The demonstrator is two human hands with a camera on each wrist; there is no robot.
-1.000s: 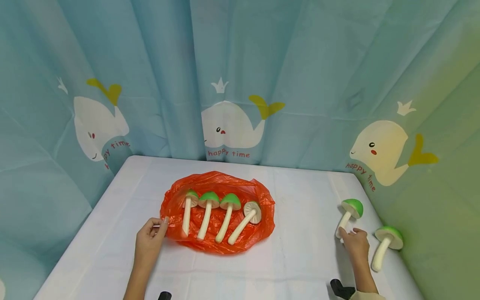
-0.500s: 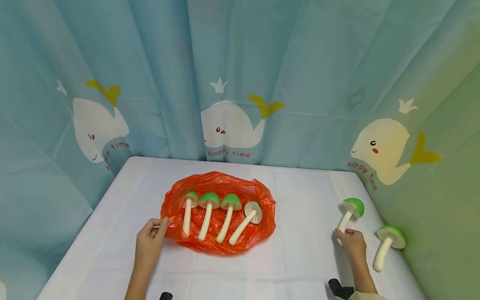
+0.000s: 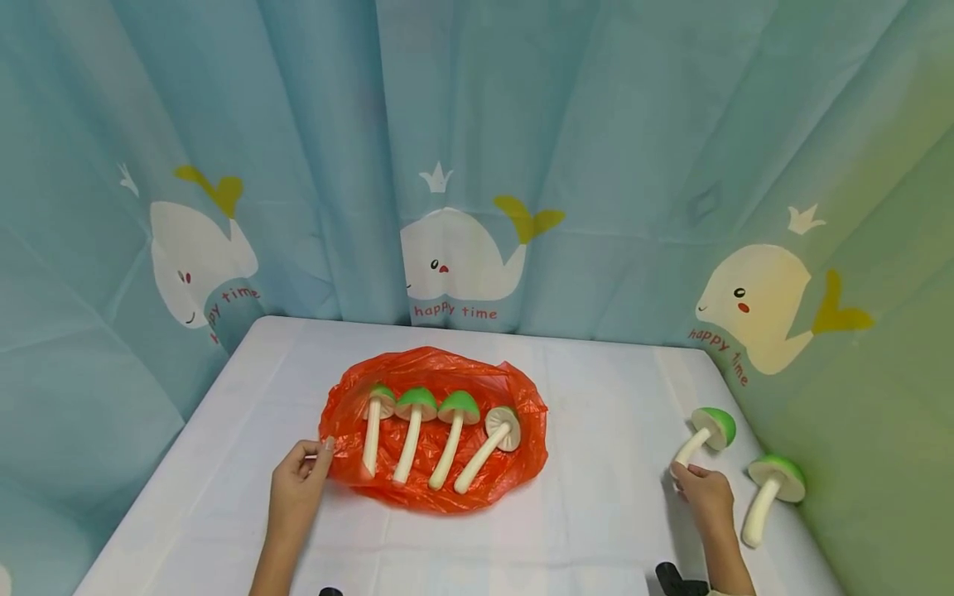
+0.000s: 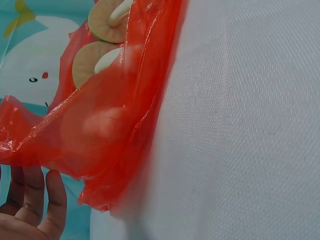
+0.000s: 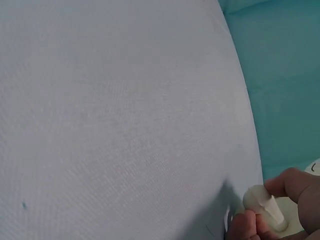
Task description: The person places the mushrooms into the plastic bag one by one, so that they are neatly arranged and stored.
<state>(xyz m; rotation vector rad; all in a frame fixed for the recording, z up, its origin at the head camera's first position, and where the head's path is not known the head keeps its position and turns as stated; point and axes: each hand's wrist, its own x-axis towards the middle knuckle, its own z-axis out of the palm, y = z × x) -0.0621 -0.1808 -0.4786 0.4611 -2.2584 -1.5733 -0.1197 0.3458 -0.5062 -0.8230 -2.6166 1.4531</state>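
A red plastic bag [image 3: 507,476] lies spread on the table, its mouth toward the camera. Several toy mushrooms with green caps and pale stems lie side by side in it, among them a mushroom [image 3: 450,451] near the middle. My left hand [image 3: 296,488] pinches the bag's left edge between thumb and fingers. In the left wrist view the bag [image 4: 105,125] rises as a thin sheet over the mushrooms. At the right, my right hand [image 3: 705,497] pinches the lower stem of another green-capped mushroom [image 3: 715,428]. The stem's end [image 5: 257,196] shows between thumb and fingers in the right wrist view.
One more green-capped mushroom [image 3: 777,480] lies at the table's right edge, beside the right hand. A white cloth covers the table [image 3: 596,463]. A blue-green curtain [image 3: 626,165] with whale prints stands behind and along both sides.
The mushroom in my right hand has tilted, its cap swinging right and toward me. My left hand stays on the bag's edge, and the mushrooms in the bag lie as before.
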